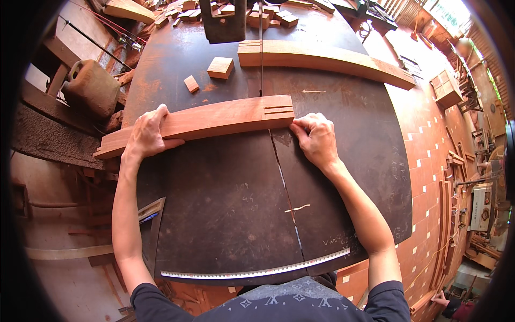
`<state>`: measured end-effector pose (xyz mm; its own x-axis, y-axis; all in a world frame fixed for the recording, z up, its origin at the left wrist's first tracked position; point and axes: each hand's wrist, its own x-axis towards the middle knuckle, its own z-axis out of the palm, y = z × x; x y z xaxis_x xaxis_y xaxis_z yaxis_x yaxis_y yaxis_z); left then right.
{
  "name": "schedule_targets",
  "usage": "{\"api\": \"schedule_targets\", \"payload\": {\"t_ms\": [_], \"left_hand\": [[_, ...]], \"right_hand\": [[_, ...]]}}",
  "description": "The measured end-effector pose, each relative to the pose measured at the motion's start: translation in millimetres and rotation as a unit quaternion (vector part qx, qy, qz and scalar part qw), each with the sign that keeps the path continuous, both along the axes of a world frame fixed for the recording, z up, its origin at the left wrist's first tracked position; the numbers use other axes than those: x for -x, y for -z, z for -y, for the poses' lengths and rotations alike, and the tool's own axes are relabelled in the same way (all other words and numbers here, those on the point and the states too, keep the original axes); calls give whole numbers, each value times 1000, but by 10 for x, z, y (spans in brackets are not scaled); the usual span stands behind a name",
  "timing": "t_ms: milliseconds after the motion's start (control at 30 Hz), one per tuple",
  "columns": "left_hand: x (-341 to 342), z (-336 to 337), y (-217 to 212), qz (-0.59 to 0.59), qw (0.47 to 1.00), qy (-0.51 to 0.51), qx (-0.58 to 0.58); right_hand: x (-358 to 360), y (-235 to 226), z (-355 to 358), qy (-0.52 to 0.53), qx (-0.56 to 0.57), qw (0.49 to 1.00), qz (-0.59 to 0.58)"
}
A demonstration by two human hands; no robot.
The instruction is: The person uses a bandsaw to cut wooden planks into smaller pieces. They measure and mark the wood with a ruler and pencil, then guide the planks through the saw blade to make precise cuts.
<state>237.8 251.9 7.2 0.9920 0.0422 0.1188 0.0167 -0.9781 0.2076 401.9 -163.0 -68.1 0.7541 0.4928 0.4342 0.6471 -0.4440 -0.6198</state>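
Note:
A reddish wooden beam lies across the dark saw table, with narrow parallel slots cut into its right end. My left hand grips the beam toward its left end, thumb along the near side and fingers over the top. At the right end my right hand is closed, its thumb and fingertips pressed against the beam's corner. The thin upright band saw blade comes down at the beam's far edge; whether it touches the wood I cannot tell.
Behind the blade lies a second slotted beam. Two offcuts, a block and a small piece, sit left of it; several more are heaped farther back. A measuring strip runs along the near edge. Another person's hand shows lower right.

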Motion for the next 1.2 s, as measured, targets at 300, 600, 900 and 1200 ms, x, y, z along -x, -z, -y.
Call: {"api": "schedule_targets", "payload": {"t_ms": [300,600,900,1200], "left_hand": [[-5,-27,15,-11,1000,-7,1],[-8,-31,31,5,1000,4,8],[-7,-28,37,8,1000,-1,8],[-12,-21,16,-2,1000,-4,2]], "right_hand": [[12,-6,-15,8,4,1000,-5],[9,-2,-22,9,-2,1000,1],[19,-7,-32,13,-5,1000,7],[7,8,-31,11,-4,1000,3]]}}
